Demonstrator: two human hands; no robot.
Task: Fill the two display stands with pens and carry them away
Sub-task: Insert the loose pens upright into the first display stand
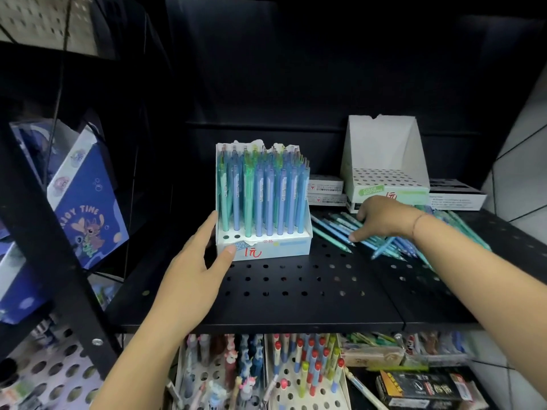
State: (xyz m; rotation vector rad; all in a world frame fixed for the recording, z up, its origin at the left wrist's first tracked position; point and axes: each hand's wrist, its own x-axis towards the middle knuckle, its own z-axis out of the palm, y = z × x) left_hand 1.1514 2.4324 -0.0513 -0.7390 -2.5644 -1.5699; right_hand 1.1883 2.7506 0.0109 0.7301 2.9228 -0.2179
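Support is given to the nearly full stand (263, 202) by the left hand (196, 263), spread flat against its left corner. Loose pens (334, 232), slanted far-left to near-right, lie directly under the right hand (381, 217); whether its curled fingers pinch one cannot be told. Behind, the empty stand (384, 161) is partly covered.

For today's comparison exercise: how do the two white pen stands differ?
The left stand is nearly full of pens; the right stand is empty. The left stand sits nearer the front, the left hand touching it; the right stand farther back. Both carry a red handwritten price.
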